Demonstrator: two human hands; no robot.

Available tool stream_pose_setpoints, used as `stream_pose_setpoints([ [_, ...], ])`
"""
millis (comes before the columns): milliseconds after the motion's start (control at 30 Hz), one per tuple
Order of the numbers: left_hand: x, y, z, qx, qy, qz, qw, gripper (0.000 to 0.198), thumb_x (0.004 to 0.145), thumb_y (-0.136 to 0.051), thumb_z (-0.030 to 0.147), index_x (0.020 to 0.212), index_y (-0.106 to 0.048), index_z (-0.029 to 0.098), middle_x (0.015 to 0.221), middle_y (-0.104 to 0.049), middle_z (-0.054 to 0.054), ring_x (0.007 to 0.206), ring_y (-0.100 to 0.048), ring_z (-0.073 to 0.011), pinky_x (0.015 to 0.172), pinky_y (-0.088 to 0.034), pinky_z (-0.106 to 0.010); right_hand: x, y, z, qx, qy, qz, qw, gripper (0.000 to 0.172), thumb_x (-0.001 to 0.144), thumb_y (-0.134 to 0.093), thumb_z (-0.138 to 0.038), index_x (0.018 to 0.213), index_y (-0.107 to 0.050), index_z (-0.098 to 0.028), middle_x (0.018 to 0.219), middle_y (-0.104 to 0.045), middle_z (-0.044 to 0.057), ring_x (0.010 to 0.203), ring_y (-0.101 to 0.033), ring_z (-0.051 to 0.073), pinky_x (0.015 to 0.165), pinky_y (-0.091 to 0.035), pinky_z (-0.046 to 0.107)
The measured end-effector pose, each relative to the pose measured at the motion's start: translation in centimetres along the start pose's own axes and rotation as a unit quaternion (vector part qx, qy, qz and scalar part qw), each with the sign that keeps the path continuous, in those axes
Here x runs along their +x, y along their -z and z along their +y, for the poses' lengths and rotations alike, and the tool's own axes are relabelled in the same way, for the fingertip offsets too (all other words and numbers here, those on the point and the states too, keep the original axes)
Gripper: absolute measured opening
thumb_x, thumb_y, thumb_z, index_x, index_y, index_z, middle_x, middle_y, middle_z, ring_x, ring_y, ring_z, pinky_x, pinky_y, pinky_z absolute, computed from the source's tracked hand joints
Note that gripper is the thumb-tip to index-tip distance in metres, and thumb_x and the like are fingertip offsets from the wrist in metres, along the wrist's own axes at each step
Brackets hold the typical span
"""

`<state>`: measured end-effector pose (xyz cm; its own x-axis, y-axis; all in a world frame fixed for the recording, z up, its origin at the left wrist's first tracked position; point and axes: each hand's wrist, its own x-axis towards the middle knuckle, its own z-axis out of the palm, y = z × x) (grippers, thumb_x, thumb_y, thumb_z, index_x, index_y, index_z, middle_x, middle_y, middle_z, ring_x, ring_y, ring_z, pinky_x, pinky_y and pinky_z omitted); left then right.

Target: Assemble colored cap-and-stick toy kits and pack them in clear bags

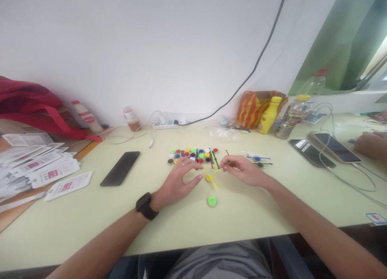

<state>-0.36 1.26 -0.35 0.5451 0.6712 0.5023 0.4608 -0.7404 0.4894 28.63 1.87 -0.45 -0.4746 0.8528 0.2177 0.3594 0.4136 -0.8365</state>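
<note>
On the pale green tabletop (175, 234), just in front of the person, both hands work close together over small coloured plastic parts. Right hand (240, 169): thumb and forefinger pinching a thin yellow-green strip (217, 170) near one end, so its other end stays exposed and points toward the left hand. Left hand (181, 180): thumb and forefinger parted, tips just beside a yellow piece (209, 178) that lies between the hands; whether either tip touches it, cannot tell. The gap probably leaves room to steady or take hold of something small. Nearer the person, a green disc (212, 201) sits apart from the rest, within easy reach of both hands. Beyond the fingers, coloured discs (187, 154) stand in rough rows, with dark and bright sticks (214, 159) laid among them; the grouping presumably keeps like parts together and handy. Right of the right hand, a blue stick (260, 157) and a black stick (265, 163) lie loose. A dark phone (120, 169) lies well off to the left, likely out of the working area. At far right, a co-worker's hand (371, 146), partly cut off.
</note>
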Motion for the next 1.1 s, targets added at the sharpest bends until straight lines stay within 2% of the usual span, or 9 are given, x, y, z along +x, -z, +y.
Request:
stream_pose_setpoints([
  [367, -0.1, -0.1, -0.2, -0.001, -0.002, -0.003, 1.000, 0.020, 0.098, -0.066, 0.026, 0.117, -0.069, 0.026, 0.117, -0.068, -0.006, 0.114, -0.058, -0.0243, 0.104, -0.045, -0.042, 0.0, 0.0, 0.0, -0.032, -0.012, -0.002, 0.999, 0.014, 0.095, -0.055, -0.023, 0.097, -0.069, -0.020, 0.092, -0.071, 0.004, 0.086, -0.064, 0.019, 0.076, -0.049, 0.030],
  [700, -0.1, 0.0, -0.1, 0.002, -0.004, -0.005, 1.000, 0.021, 0.098, -0.065, 0.027, 0.119, -0.069, 0.026, 0.116, -0.068, -0.007, 0.114, -0.058, -0.0254, 0.104, -0.045, -0.044, 0.0, 0.1, -0.1, -0.098, 0.009, 0.021, 0.995, 0.021, 0.092, -0.050, -0.018, 0.095, -0.070, -0.020, 0.095, -0.074, 0.005, 0.085, -0.065, 0.020, 0.070, -0.048, 0.029],
  [933, -0.1, 0.2, 0.3, -0.012, -0.002, -0.011, 1.000, 0.021, 0.097, -0.067, 0.029, 0.118, -0.070, 0.026, 0.117, -0.068, -0.008, 0.114, -0.058, -0.0261, 0.105, -0.046, -0.045, -0.4, 3.1, 0.4, -0.156, -0.004, 0.042, 0.987, 0.018, 0.083, -0.048, -0.016, 0.082, -0.066, -0.020, 0.084, -0.070, 0.004, 0.078, -0.062, 0.020, 0.068, -0.045, 0.030],
  [1000, -0.2, 0.4, 0.8, -0.032, -0.014, -0.040, 0.999, 0.024, 0.096, -0.068, 0.030, 0.119, -0.070, 0.027, 0.118, -0.068, -0.008, 0.116, -0.058, -0.0265, 0.106, -0.047, -0.045, -0.8, 4.4, 0.6, -0.178, -0.019, 0.043, 0.983, 0.016, 0.081, -0.049, -0.018, 0.078, -0.064, -0.020, 0.080, -0.068, 0.003, 0.074, -0.059, 0.019, 0.065, -0.042, 0.029],
  [1100, -0.3, 0.7, 1.8, -0.065, -0.031, -0.115, 0.991, 0.029, 0.094, -0.071, 0.033, 0.123, -0.070, 0.029, 0.120, -0.068, -0.009, 0.117, -0.059, -0.0266, 0.107, -0.048, -0.044, -1.6, 6.6, 1.3, -0.215, -0.050, 0.046, 0.974, 0.014, 0.078, -0.050, -0.021, 0.070, -0.061, -0.021, 0.070, -0.062, 0.001, 0.066, -0.052, 0.017, 0.060, -0.038, 0.029],
])
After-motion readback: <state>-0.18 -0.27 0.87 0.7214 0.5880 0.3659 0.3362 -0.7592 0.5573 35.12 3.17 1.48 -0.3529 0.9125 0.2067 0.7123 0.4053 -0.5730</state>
